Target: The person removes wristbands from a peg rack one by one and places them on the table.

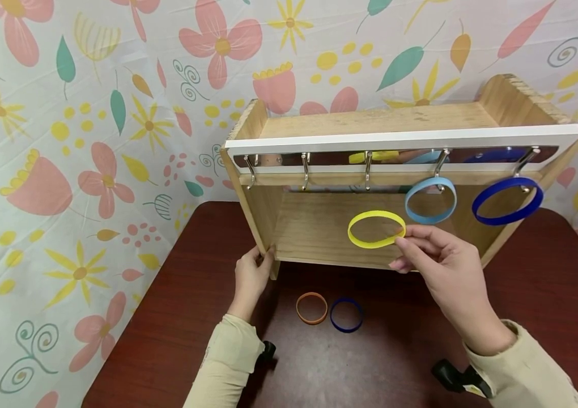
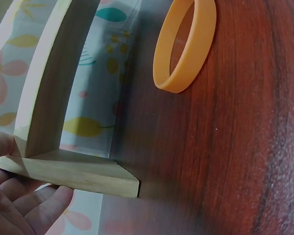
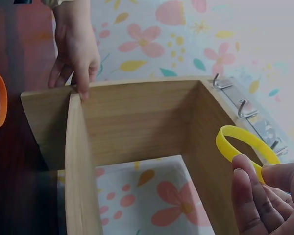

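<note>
Currently right hand (image 1: 449, 266) pinches yellow band (image 1: 370, 245), gap beneath middle hook (image 1: 368, 170); left hand (image 1: 251, 277) grips shelf edge (image 1: 249, 208) near bottom.

My left hand (image 1: 250, 277) grips the shelf (image 1: 314, 224) at its lower left; my right hand (image 1: 449, 263) holds a band (image 1: 370, 245) before its middle. From the shelf's two rightmost hooks (image 1: 442, 163) hang an inner ring (image 1: 432, 220) and an outer ring (image 1: 503, 220). On the table (image 1: 166, 317), before the shelf's left half, lie a left loop (image 2: 196, 54) and a right loop (image 1: 346, 330). Behind the shelf is cloth (image 1: 115, 68).
</note>
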The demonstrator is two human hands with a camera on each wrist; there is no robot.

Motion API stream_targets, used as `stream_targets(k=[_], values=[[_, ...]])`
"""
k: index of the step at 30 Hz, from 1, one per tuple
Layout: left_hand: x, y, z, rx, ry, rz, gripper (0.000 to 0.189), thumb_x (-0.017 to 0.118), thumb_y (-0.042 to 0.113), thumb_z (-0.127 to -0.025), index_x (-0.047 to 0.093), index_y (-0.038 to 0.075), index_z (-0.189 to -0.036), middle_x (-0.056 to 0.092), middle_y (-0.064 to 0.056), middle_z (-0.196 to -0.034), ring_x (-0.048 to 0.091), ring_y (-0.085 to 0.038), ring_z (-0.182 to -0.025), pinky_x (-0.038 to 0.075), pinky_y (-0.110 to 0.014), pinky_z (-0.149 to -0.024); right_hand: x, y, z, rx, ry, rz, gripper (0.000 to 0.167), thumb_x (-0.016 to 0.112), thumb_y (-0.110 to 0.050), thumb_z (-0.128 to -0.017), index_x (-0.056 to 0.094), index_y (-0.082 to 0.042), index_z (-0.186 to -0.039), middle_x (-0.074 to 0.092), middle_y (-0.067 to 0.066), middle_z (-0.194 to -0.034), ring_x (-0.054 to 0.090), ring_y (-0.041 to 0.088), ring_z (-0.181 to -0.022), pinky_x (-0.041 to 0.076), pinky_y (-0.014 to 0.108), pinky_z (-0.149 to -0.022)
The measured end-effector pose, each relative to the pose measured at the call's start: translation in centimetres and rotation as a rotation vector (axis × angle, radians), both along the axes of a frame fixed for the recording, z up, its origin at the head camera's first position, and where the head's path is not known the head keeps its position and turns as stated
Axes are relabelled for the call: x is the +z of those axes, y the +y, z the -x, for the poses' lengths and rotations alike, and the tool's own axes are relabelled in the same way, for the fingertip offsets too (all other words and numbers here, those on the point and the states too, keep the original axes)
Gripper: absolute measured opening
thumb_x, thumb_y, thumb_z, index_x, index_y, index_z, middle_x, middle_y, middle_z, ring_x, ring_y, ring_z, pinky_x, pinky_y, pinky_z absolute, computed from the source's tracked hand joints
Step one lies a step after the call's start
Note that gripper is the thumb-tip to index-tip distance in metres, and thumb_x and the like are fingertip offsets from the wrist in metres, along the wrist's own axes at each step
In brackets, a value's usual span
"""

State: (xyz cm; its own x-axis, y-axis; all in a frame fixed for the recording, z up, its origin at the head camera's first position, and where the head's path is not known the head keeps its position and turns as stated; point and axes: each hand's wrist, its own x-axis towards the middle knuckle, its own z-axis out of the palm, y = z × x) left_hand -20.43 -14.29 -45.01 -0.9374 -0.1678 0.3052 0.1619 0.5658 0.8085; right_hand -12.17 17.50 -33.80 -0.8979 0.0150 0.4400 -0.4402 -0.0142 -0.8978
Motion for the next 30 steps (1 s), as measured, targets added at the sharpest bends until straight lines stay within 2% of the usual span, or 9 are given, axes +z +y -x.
stream_targets(k=[10,21,30], values=[[-0.1,-0.1,0.1,-0.009,-0.005,-0.01,0.02,0.063,0.027,-0.097,0.074,0.009,-0.098,0.073,-0.007,-0.081,0.067,-0.016,-0.067,0.05,-0.027,-0.052,-1.0,0.5,-0.2,-0.009,-0.03,-0.016,0.015,0.063,0.0,-0.093,0.065,0.004,-0.107,0.074,0.005,-0.086,0.069,0.017,-0.061,0.054,0.025,-0.059],[0.0,0.0,0.0,0.002,0.006,0.006,0.02,0.064,0.027,-0.096,0.073,0.01,-0.093,0.072,-0.004,-0.078,0.065,-0.014,-0.066,0.05,-0.029,-0.054,-1.8,1.1,-0.6,-0.065,-0.079,-0.109,0.024,0.062,-0.001,-0.094,0.06,0.014,-0.113,0.074,0.003,-0.086,0.068,0.019,-0.062,0.054,0.026,-0.059],[-0.1,0.0,0.0,-0.001,-0.006,-0.008,0.021,0.063,0.029,-0.096,0.074,0.01,-0.096,0.072,-0.005,-0.08,0.066,-0.014,-0.067,0.05,-0.028,-0.054,-2.2,1.4,-0.7,-0.09,-0.091,-0.173,0.019,0.062,-0.003,-0.095,0.064,0.007,-0.111,0.074,0.004,-0.086,0.069,0.02,-0.063,0.054,0.026,-0.06]])
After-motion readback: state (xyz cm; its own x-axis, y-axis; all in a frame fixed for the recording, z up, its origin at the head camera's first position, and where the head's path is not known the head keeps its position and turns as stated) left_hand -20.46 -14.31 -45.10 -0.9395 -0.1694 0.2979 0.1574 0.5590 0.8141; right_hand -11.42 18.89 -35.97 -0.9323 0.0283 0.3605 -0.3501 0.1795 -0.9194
